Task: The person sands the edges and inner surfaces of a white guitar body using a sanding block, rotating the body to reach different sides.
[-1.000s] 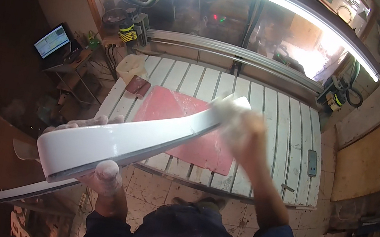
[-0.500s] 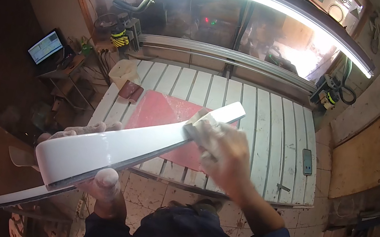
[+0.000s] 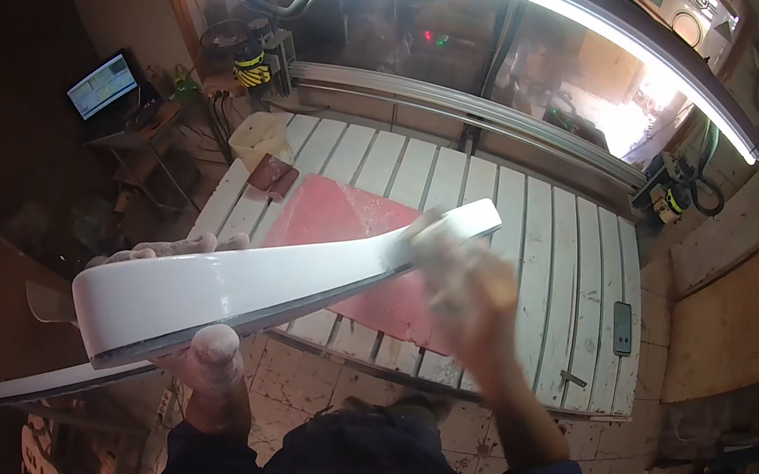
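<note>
The person holds a long, curved white panel (image 3: 270, 284) slanting from seven o'clock up toward one o'clock above the white slatted table (image 3: 558, 258), the left hand (image 3: 201, 358) clamped around its near, lower end with thumb below and fingers over the top edge. The right hand (image 3: 462, 287), blurred, presses on the far end near the middle of the view; whether it is closed on anything I cannot tell. On the table lies a flat red sheet (image 3: 347, 221), with a lit blue-green monitor (image 3: 102, 85) at ten o'clock.
</note>
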The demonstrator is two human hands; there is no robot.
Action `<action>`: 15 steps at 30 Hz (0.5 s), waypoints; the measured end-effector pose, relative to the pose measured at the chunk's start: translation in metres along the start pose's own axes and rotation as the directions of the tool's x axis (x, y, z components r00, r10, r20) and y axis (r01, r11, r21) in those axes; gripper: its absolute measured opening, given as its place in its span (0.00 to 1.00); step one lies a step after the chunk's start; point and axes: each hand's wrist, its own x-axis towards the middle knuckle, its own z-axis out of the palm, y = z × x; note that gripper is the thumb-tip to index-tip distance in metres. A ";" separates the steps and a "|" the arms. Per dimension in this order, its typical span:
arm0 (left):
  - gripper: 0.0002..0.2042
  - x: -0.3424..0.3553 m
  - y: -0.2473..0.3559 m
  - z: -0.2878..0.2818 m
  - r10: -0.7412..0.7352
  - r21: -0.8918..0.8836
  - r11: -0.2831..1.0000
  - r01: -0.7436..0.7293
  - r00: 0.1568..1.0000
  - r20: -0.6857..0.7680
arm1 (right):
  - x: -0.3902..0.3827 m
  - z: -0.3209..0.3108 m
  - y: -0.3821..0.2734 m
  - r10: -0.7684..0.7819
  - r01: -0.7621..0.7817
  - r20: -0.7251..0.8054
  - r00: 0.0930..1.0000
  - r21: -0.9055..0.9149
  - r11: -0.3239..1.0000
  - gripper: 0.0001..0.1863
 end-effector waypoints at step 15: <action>0.50 -0.001 0.004 0.009 0.041 -0.057 0.998 -0.040 0.999 0.012 | -0.001 0.001 -0.018 -0.086 0.082 -0.098 0.991 -0.051 0.995 0.12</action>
